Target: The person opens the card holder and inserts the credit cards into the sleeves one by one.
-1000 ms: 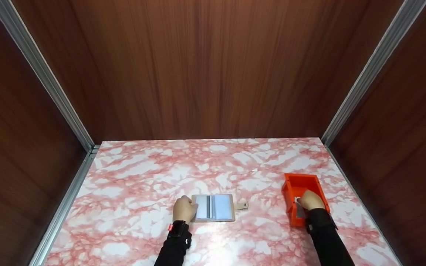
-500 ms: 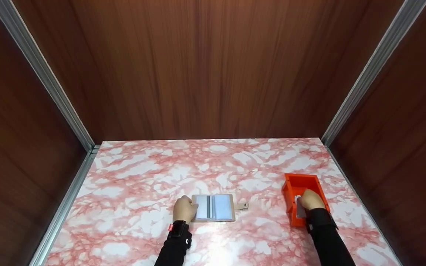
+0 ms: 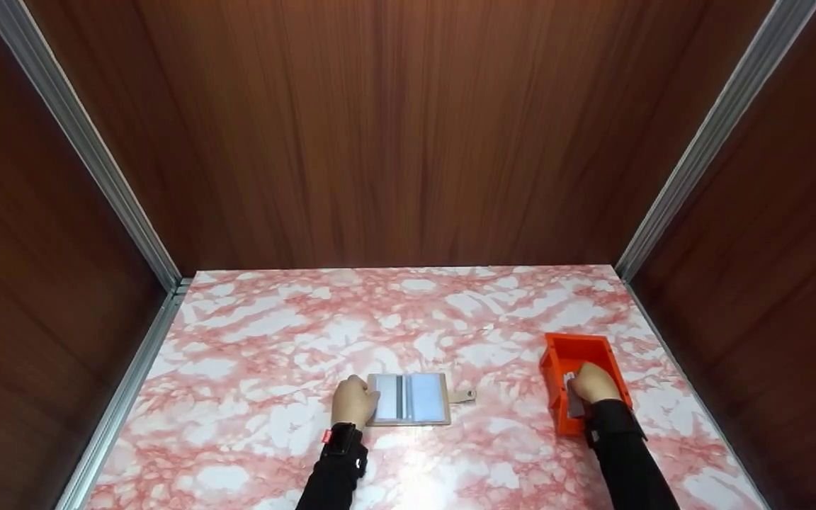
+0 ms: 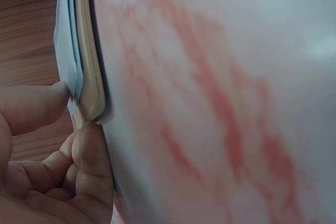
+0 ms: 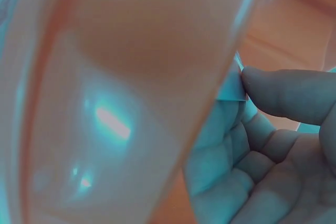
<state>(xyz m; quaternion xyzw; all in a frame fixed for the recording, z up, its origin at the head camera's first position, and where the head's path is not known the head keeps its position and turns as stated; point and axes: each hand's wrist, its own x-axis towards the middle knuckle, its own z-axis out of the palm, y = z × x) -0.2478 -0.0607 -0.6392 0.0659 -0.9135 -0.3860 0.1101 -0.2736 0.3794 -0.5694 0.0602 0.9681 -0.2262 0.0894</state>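
Observation:
An open card holder [image 3: 426, 398] with clear sleeves and a tan cover lies on the table, its snap strap pointing right. My left hand [image 3: 353, 401] grips its left edge. In the left wrist view the thumb presses on the sleeves [image 4: 67, 51] while curled fingers lie against the tan cover [image 4: 90, 56]. Inside an orange bin [image 3: 569, 345] at the right is my right hand [image 3: 596, 384]. It pinches a thin flat card [image 5: 232, 85] between thumb and fingers, seen in the right wrist view. The bin's near wall and my palm hide most of the card.
The table [image 3: 259, 340] has a red and white marbled top. Brown wood-grain panels [image 3: 408, 142] enclose it at the back and both sides, with metal rails [image 3: 96, 149] along the corners. The bin stands near the right edge.
My right hand has shifted very slightly within the orange bin, and the pale card beside it has changed angle a little. The left hand and the card holder stay in place.

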